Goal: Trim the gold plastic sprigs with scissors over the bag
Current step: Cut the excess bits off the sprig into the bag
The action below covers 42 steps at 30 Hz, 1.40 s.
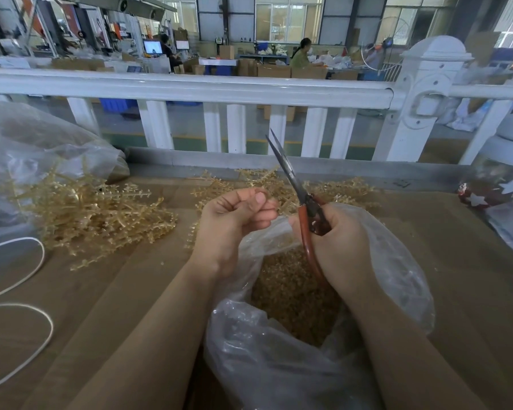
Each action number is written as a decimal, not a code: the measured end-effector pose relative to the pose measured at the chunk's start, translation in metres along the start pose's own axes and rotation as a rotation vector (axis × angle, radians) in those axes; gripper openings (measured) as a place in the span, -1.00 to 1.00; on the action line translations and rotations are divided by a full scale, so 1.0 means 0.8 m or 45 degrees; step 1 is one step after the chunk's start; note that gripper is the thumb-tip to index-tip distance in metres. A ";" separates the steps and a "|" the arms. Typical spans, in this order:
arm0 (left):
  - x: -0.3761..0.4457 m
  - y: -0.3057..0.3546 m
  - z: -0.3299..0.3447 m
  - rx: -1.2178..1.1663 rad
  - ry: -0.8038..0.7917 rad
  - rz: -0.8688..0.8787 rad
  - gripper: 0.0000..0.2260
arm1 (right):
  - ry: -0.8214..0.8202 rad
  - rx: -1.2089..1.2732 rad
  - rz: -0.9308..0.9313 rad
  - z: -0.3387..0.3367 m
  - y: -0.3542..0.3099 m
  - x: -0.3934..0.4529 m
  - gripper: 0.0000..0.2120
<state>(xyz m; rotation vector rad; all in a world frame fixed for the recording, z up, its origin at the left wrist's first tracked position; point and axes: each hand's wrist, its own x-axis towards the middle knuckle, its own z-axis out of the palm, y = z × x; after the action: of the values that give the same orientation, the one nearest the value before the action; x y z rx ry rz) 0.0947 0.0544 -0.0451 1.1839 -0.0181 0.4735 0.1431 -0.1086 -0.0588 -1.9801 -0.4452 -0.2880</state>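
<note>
My right hand (pixel 338 241) grips red-handled scissors (pixel 304 211). Their blades are nearly closed and point up and away. My left hand (pixel 234 220) hovers just left of the scissors with its fingers curled and the thumb pressed against the fingertips; whether a small piece sits between them I cannot tell. Below both hands a clear plastic bag (pixel 397 279) stands open, with gold trimmings (pixel 293 297) inside. A heap of gold plastic sprigs (pixel 92 214) lies at the left of the cardboard-covered table (pixel 456 261). More gold sprigs (pixel 338 187) lie behind my hands.
A large clear bag (pixel 27 149) lies at the far left. White cord (pixel 21 291) loops near the left edge. A white railing (pixel 249 90) runs behind the table. A star-patterned container (pixel 498 187) stands at the right. Beyond the railing, people sit working.
</note>
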 end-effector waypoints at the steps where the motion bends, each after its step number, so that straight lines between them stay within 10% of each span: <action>1: 0.000 0.000 0.000 0.002 -0.010 0.010 -0.85 | 0.007 -0.052 -0.019 -0.001 0.001 0.000 -0.74; 6: 0.000 0.000 -0.001 0.154 -0.037 0.124 -0.88 | -0.053 -0.361 -0.144 -0.003 0.004 0.002 -0.33; 42: -0.003 0.000 0.001 0.470 0.018 0.333 -0.84 | 0.131 -0.608 -0.453 -0.003 0.002 -0.003 -0.38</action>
<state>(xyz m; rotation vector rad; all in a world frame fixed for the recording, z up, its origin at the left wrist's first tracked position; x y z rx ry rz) 0.0925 0.0529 -0.0453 1.5498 -0.0768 0.7370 0.1418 -0.1122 -0.0599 -2.3254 -0.7133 -0.7764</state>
